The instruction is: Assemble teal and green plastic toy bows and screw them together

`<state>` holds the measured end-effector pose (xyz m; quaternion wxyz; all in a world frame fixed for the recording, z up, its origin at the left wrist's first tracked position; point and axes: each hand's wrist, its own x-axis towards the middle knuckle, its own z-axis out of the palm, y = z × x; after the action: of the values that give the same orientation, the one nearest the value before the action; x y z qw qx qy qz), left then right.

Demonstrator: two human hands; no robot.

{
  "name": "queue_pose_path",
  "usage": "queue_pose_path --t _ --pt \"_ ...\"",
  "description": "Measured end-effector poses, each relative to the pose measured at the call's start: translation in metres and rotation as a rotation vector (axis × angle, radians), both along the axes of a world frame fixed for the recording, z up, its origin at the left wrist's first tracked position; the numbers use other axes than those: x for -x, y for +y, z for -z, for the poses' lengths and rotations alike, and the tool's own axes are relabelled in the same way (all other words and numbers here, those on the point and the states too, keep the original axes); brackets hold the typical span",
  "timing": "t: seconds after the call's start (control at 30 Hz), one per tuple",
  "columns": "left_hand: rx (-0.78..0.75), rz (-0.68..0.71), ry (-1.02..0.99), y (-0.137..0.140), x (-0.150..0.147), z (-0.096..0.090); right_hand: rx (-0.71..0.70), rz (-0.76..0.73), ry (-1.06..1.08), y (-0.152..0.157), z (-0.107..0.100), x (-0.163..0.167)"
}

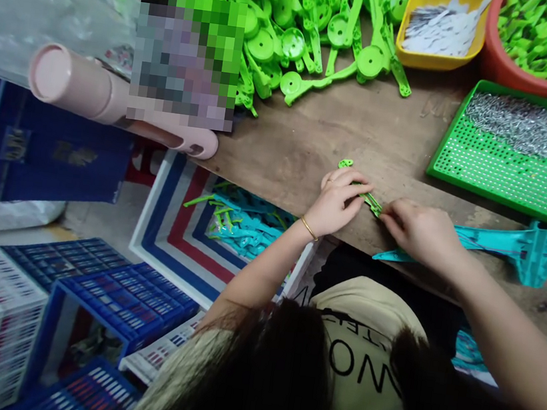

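A slim green plastic part (373, 205) lies between my two hands over the wooden table. My left hand (338, 200) is closed around its middle, and a small rounded green end sticks out beyond the fingers. At its other end, my right hand (414, 229) pinches with thumb and fingers; whether a tiny piece is in that pinch is hidden. Behind and under my right wrist lies a long turquoise plastic part (510, 243), which reaches along the table's near edge.
Green plastic parts (275, 37) are heaped at the back. Rightward stand a yellow bin (436, 62) of white pieces, a red tub (546, 85) of green pieces and a green tray (499, 177) with small metal pieces. A striped box (166, 211) and blue crates (124, 300) sit below left.
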<state>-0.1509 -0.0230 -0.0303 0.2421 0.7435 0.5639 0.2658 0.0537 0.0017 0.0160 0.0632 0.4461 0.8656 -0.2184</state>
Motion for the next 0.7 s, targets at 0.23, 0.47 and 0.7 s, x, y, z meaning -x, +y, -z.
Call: queue_pose_path --t 0.23,0.47,0.7 --pt "0.045 -0.008 0.019 0.001 0.0 -0.003 0.077 0.006 0.112 0.005 0.001 -0.007" --pt "0.055 -0.056 -0.011 0.005 -0.002 -0.001 0.106 0.016 -0.018 0.01 -0.003 -0.002" --pt "0.099 -0.103 0.016 0.003 -0.009 -0.007 0.121 -0.03 -0.167 0.014 -0.013 0.01"
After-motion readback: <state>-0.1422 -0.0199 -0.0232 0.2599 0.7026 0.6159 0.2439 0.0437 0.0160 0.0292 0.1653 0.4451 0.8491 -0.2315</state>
